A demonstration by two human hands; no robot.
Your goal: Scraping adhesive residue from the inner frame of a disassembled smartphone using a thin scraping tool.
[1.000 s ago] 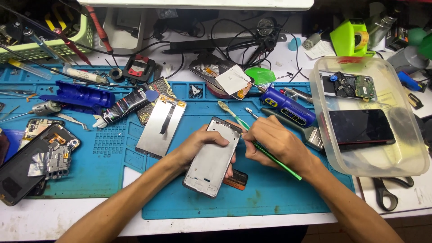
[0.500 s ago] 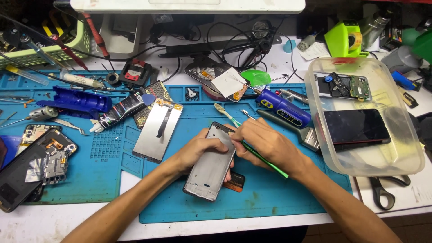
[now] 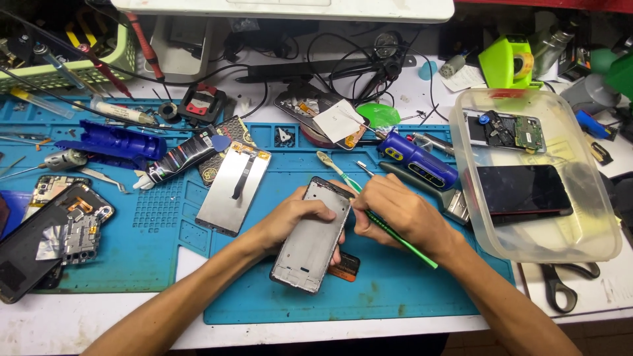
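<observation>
Nearest the camera, the left hand (image 3: 290,221) wraps around a silver phone frame (image 3: 311,236), thumb across its face and fingers curled under its edge, tilting it above the blue work mat (image 3: 395,290). A small orange-and-black part (image 3: 345,266) lies on the mat just under the frame's lower corner. The right hand (image 3: 402,214) is closed in a pinch on a green toothbrush (image 3: 376,217) — its bristled head pokes out past the frame's top corner, its handle trails down to the right across the mat.

Left of the frame lies a flat display panel (image 3: 234,188) with a ribbon cable on its back, and further left an opened phone (image 3: 56,227) with bare circuitry. Right of the hands sits a clear plastic tray (image 3: 593,244) holding a dark phone screen (image 3: 524,190) and a circuit board (image 3: 504,130); black scissors (image 3: 560,287) lie in front of it.

Beyond — a blue electric screwdriver (image 3: 417,158), a blue tool holder (image 3: 112,142), tangled black cables (image 3: 356,62) and a green basket (image 3: 59,66) of hand tools.
</observation>
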